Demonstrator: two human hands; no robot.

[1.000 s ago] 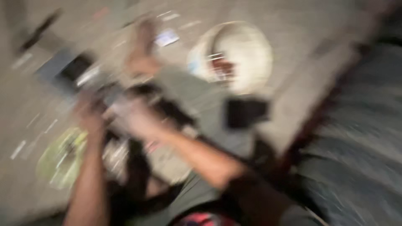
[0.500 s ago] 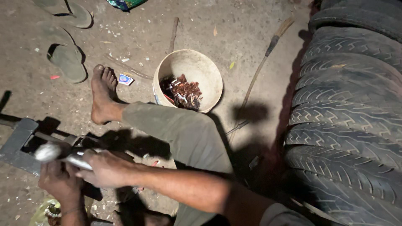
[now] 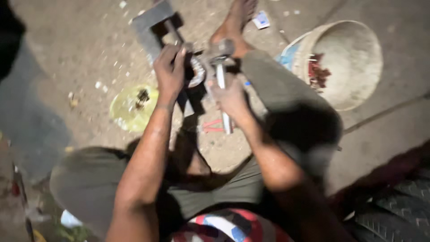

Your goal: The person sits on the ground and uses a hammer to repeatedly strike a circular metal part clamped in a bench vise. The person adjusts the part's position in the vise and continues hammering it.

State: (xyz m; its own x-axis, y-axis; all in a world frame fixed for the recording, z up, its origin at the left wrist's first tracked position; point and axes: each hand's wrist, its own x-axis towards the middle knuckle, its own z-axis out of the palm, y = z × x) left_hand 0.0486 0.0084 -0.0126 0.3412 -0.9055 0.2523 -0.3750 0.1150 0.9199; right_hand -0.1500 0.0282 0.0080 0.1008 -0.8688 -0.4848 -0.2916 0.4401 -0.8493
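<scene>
Head view: left hand [image 3: 169,71] grips vise [image 3: 154,27]; right hand [image 3: 230,96] clasps wrench [image 3: 221,85]; white-blue packet [image 3: 261,19] beyond.

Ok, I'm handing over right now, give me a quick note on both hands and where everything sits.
Left hand: gripping a round metal part at the dark metal block on the ground.
Right hand: closed on a metal wrench, its head at that part.
Around: yellow dish left of the arms, pale bowl with reddish pieces on the right, tyre at lower right.
Done or left: cannot tell; the picture is blurred.
</scene>
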